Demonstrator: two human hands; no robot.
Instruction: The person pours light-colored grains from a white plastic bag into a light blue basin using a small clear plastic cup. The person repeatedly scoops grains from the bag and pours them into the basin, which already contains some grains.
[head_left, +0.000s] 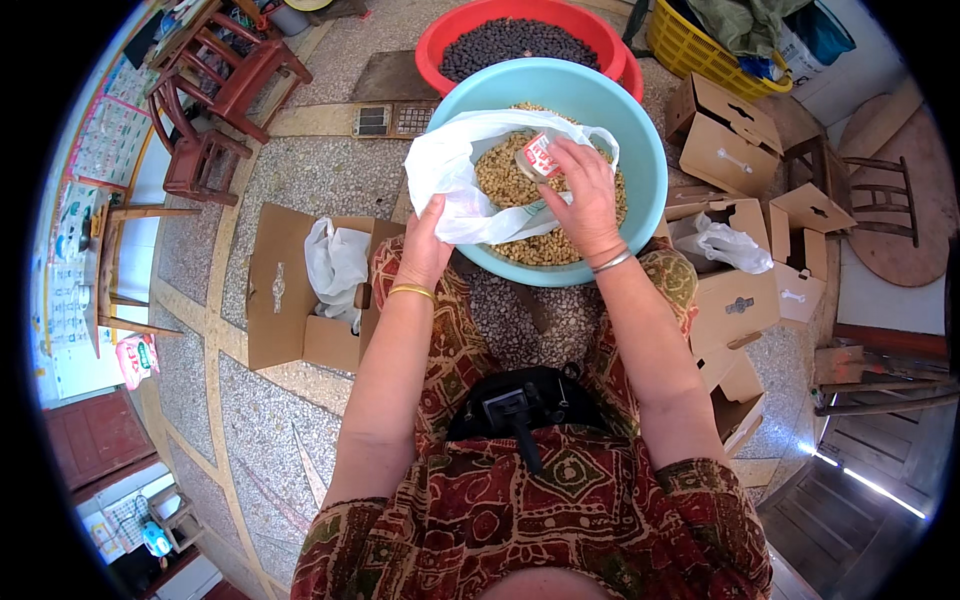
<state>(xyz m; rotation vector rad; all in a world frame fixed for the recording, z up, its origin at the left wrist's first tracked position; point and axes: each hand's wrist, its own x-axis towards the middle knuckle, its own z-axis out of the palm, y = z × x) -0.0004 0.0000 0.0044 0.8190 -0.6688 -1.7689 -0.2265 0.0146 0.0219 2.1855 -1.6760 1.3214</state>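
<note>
My left hand (427, 244) grips the edge of a white plastic bag (450, 169) over the near left rim of a light blue plastic basin (649, 150). The bag's mouth is spread wide, and small tan pods or nuts (499, 176) show within it. More of these pieces (536, 249) lie in the basin around the bag. In my right hand (585, 195) is a small clear jar or cup (536, 159) with a red and white label, tilted over the bag's opening. Fingers partly hide the jar, and its contents cannot be made out.
A red basin (431, 56) of dark, nut-like pieces (517, 49) stands behind the blue one. Open cardboard boxes flank me, one at left (281, 300) and several at right (731, 300), some with white bags inside. A yellow basket (682, 45) and red wooden chairs (199, 161) stand farther off.
</note>
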